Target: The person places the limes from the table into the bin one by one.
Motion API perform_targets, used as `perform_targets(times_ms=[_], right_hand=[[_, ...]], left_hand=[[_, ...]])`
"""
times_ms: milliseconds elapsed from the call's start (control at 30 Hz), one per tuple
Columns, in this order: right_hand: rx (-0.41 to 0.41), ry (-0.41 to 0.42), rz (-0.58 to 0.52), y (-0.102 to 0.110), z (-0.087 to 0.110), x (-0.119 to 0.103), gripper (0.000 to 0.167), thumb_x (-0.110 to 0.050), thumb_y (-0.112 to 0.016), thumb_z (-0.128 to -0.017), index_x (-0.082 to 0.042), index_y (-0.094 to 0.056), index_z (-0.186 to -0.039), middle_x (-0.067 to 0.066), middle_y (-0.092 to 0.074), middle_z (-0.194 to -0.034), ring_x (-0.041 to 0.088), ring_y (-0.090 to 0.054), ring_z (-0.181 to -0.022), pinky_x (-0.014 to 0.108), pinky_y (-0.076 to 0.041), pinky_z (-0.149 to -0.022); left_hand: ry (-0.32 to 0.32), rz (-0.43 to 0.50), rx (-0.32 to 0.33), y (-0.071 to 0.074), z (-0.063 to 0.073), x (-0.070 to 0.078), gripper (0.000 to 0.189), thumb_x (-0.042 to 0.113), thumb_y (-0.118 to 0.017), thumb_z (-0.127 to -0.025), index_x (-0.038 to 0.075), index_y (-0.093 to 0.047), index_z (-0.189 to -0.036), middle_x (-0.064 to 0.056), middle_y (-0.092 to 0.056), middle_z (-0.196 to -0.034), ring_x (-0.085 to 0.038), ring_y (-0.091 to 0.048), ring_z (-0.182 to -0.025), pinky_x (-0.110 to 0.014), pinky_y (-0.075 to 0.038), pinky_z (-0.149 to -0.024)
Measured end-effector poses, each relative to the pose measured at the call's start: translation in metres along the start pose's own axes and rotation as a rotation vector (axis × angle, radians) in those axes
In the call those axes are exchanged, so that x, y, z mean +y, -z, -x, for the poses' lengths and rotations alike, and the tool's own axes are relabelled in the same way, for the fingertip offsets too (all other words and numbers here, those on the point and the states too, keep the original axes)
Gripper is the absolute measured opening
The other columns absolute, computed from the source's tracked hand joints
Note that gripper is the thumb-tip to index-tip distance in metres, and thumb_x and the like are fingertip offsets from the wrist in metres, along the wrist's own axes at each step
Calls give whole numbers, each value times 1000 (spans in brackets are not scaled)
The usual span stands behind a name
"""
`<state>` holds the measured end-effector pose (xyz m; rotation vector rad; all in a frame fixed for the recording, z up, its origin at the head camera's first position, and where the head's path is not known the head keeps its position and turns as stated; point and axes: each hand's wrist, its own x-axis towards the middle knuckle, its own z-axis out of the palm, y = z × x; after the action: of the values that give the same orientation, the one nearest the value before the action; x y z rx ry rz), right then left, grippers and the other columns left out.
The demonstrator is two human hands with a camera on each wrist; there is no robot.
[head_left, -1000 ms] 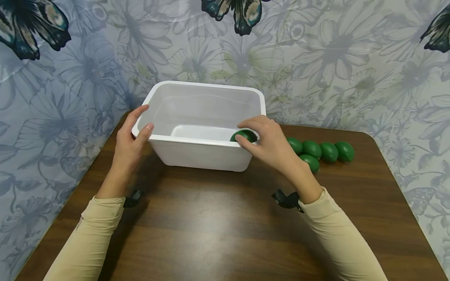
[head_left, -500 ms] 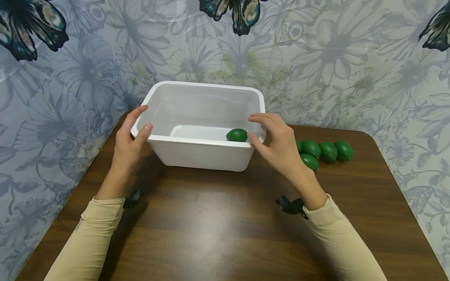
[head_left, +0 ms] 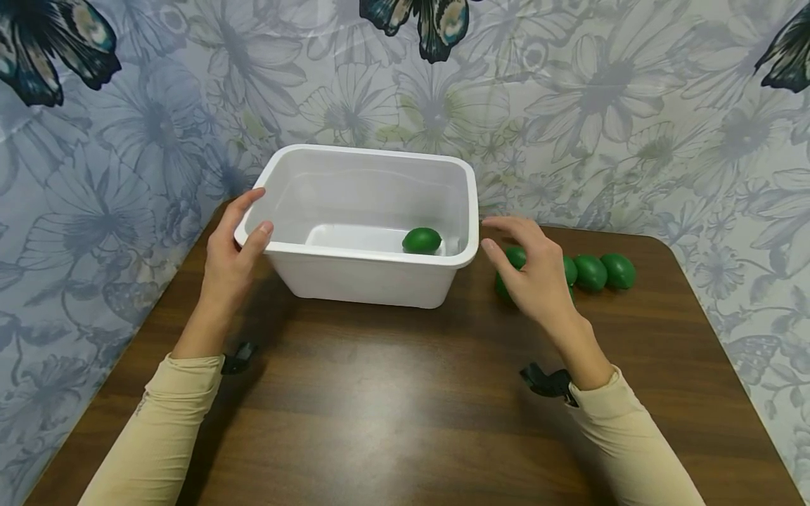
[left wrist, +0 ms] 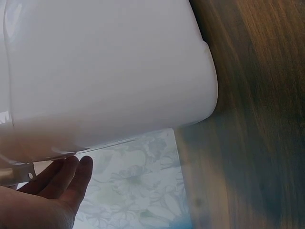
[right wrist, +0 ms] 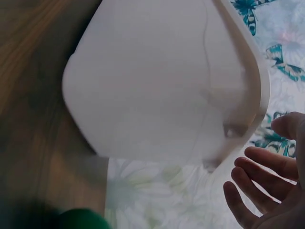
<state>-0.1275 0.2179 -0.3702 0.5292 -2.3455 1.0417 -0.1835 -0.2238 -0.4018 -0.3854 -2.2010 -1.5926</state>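
A deep white plastic tub [head_left: 361, 281] stands on the table with one green lime [head_left: 421, 241] lying on its floor, toward the right. My left hand [head_left: 234, 260] grips the tub's left end, thumb over the front rim. In the left wrist view, fingers of that hand [left wrist: 59, 191] lie against the outside wall. My right hand [head_left: 534, 277] is beyond the tub's right end, holding nothing, fingers spread and slightly bent. It partly hides a group of limes [head_left: 591, 273]. The right wrist view shows these fingers [right wrist: 264, 183] apart from the tub wall [right wrist: 152, 81].
The brown wooden table [head_left: 354, 393] has a rounded far right corner beside the limes. A wall covering [head_left: 601, 126] with flowers and butterflies rises right behind the tub. Another green lime [right wrist: 81, 219] shows at the bottom of the right wrist view.
My right hand has let go of the lime inside the tub and moved right, out over the rim to the other limes. The lime has shifted slightly left. My left hand stays put.
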Motion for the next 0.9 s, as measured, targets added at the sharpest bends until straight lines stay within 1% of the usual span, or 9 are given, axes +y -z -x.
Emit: perform_targets(times_ms=[133, 300, 567, 633, 700, 733, 833, 900], right_hand=[[-20, -37, 46, 8, 10, 13, 32, -16, -71, -101, -10, -72, -132, 6, -72, -132, 27, -64, -123, 48, -53, -98], [-26, -86, 80, 19, 23, 28, 33, -13, -72, -99, -10, -71, -132, 8, -71, -132, 32, -65, -118, 53, -52, -97], [-26, -172, 123, 38, 43, 50, 33, -11, -71, -100, -5, -71, -132, 15, -71, -129, 39, -66, -112, 58, -52, -96], [-27, -188, 143, 42, 49, 56, 32, -11, -71, -99, -5, -71, -131, 16, -71, -127, 40, -66, -110, 58, -53, -94], [-26, -201, 168, 47, 54, 61, 32, -11, -71, -99, -5, -71, -131, 16, -71, -126, 41, -67, -109, 57, -53, -91], [-27, -208, 181, 49, 57, 64, 32, -11, -71, -99, -6, -71, -131, 15, -72, -126, 41, -68, -109, 54, -54, -90], [-26, -221, 209, 55, 63, 71, 34, -12, -71, -99, -6, -70, -133, 15, -72, -127, 40, -69, -108, 40, -54, -89], [-27, -222, 215, 57, 67, 77, 35, -13, -72, -99, -5, -70, -133, 18, -72, -125, 42, -69, -108, 41, -53, -89]], left_hand=[[0, 10, 1, -1, 0, -1, 54, 20, -63, -102, 19, -55, -155, -11, -53, -155, -19, -56, -123, -19, -44, -97], [-3, 12, 6, -1, 0, -1, 53, 20, -63, -102, 19, -55, -154, -10, -54, -155, -20, -56, -123, -19, -44, -96], [-6, 7, 10, -1, -1, 0, 53, 21, -63, -102, 19, -55, -154, -11, -55, -154, -19, -57, -122, -19, -44, -96], [-5, 6, 8, -1, -1, 0, 53, 21, -63, -102, 19, -55, -154, -10, -55, -154, -19, -57, -122, -19, -44, -96], [-3, 2, 9, -1, -1, 0, 53, 21, -63, -102, 19, -55, -154, -10, -55, -154, -19, -57, -122, -19, -44, -96], [-2, 1, 8, -1, -1, 0, 53, 21, -63, -102, 19, -55, -154, -10, -55, -154, -18, -57, -122, -19, -44, -96], [2, 2, 8, -1, 0, 0, 53, 21, -62, -102, 19, -55, -154, -10, -55, -154, -18, -57, -123, -19, -44, -96], [-1, 6, 6, -1, 0, 0, 53, 21, -62, -102, 19, -55, -154, -11, -54, -154, -19, -57, -123, -19, -44, -96]])
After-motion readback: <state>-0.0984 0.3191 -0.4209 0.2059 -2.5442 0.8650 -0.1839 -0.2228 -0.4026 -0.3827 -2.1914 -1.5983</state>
